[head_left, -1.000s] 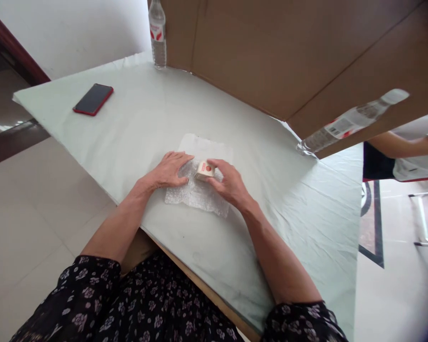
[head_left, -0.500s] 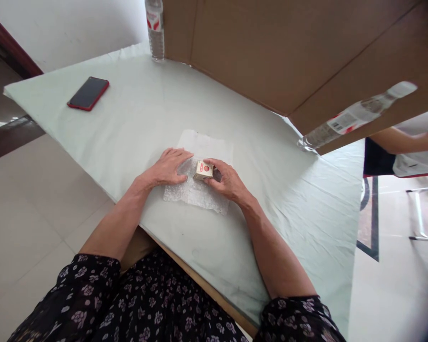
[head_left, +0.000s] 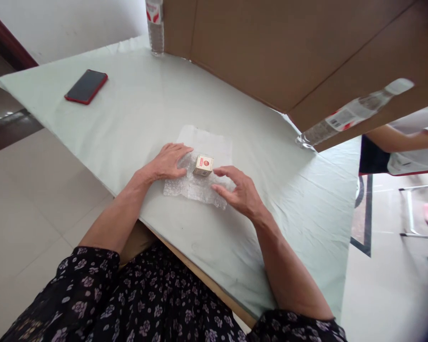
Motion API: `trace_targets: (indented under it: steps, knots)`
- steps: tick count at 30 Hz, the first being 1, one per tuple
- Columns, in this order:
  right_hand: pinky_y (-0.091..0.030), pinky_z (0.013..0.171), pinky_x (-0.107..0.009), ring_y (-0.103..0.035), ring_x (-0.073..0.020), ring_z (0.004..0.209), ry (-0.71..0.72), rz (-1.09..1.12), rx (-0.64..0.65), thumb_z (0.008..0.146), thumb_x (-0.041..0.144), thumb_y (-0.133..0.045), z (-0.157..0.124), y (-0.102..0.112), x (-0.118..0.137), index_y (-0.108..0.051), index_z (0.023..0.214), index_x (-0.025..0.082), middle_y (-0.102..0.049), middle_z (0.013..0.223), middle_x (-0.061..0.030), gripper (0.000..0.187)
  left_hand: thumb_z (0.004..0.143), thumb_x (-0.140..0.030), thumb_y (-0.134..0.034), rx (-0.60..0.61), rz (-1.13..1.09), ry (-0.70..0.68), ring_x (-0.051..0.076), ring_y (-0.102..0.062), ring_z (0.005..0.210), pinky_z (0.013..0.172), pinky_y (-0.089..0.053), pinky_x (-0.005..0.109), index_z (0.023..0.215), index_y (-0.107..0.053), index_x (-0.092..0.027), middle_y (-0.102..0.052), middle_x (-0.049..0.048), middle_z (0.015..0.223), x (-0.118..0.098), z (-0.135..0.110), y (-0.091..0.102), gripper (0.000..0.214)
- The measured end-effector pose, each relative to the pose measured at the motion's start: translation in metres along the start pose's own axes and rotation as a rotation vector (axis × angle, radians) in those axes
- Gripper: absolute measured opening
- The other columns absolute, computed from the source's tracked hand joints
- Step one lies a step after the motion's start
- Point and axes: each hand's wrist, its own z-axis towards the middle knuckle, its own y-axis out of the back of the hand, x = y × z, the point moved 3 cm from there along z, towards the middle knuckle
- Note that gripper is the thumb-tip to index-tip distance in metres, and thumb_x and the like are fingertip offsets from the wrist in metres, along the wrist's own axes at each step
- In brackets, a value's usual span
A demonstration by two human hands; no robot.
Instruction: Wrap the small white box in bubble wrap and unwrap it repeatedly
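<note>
A small cream-coloured box (head_left: 203, 165) with red print on top rests near the middle of a sheet of bubble wrap (head_left: 210, 138). My left hand (head_left: 170, 162) lies on the left part of the sheet, fingers spread, a short way from the box. On the other side, my right hand (head_left: 239, 190) is open, with thumb and fingers parted. Its fingertips are close to the right side of the box, with a small gap between them.
A phone in a red case (head_left: 86, 87) lies at the table's far left. Behind the sheet stands a brown cardboard panel (head_left: 242, 52), with one plastic bottle (head_left: 155, 28) at its left end and another bottle (head_left: 355, 114) at its right. Beyond it, a person's arm (head_left: 399, 142) shows at right.
My right hand has let go of the box and drawn back to the right and slightly down. The left hand and the sheet have stayed in place.
</note>
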Motion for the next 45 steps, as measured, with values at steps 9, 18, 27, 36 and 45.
trace_targets:
  steps: [9, 18, 27, 36, 45]
  knots:
    - [-0.048, 0.095, -0.048, -0.067, -0.0303, 0.11, 0.186, -0.281, 0.142, 0.094, 0.025, -0.057, -0.03, -0.039, 0.02, -0.071, 0.113, 0.018, -0.071, 0.129, -0.0138, 0.024, 0.074, -0.025, -0.055, -0.212, -0.067, -0.024, 0.031, -0.049, 0.143, 0.122, -0.036, 0.049, 0.133, -0.061, -0.017, -0.065, 0.0094, 0.14, -0.006, 0.001, 0.004, 0.06]
    - [-0.046, 0.093, -0.047, -0.068, -0.0271, 0.1, 0.205, -0.352, 0.121, 0.095, 0.029, -0.058, -0.026, -0.031, 0.025, -0.071, 0.103, 0.022, -0.074, 0.123, -0.0101, 0.017, 0.078, -0.029, -0.056, -0.245, -0.213, -0.127, 0.028, -0.056, 0.135, 0.118, -0.042, 0.047, 0.123, -0.066, -0.02, -0.07, 0.0076, 0.131, -0.019, -0.003, 0.015, 0.047]
    - [-0.043, 0.092, -0.042, -0.066, -0.0222, 0.082, 0.226, -0.519, 0.038, 0.094, 0.008, -0.05, -0.026, -0.046, 0.027, -0.069, 0.084, 0.02, -0.079, 0.102, -0.0079, 0.025, 0.08, -0.028, -0.06, -0.27, -0.349, -0.203, 0.028, -0.059, 0.131, 0.114, -0.045, 0.048, 0.116, -0.07, -0.021, -0.073, 0.007, 0.124, -0.019, -0.003, 0.013, 0.038]
    - [-0.041, 0.087, -0.037, -0.065, -0.0207, 0.077, 0.008, -0.283, -0.07, 0.093, 0.018, -0.05, 0.015, -0.006, 0.019, -0.064, 0.085, 0.021, -0.075, 0.082, -0.004, 0.016, 0.072, -0.055, -0.083, -0.121, -0.416, -0.228, 0.036, -0.043, 0.145, 0.119, -0.037, 0.054, 0.111, -0.071, -0.025, -0.052, 0.0128, 0.153, -0.021, -0.006, 0.014, 0.05]
    - [-0.044, 0.091, -0.043, -0.068, -0.0262, 0.093, -0.017, -0.116, -0.086, 0.086, 0.052, -0.069, 0.023, 0.001, 0.004, -0.066, 0.104, 0.021, -0.075, 0.102, -0.0079, 0.036, 0.087, -0.029, -0.06, -0.27, -0.43, -0.067, 0.024, -0.068, 0.111, 0.074, -0.055, 0.028, 0.086, -0.069, -0.018, -0.071, 0.0116, 0.125, -0.034, 0.0, 0.002, 0.015]
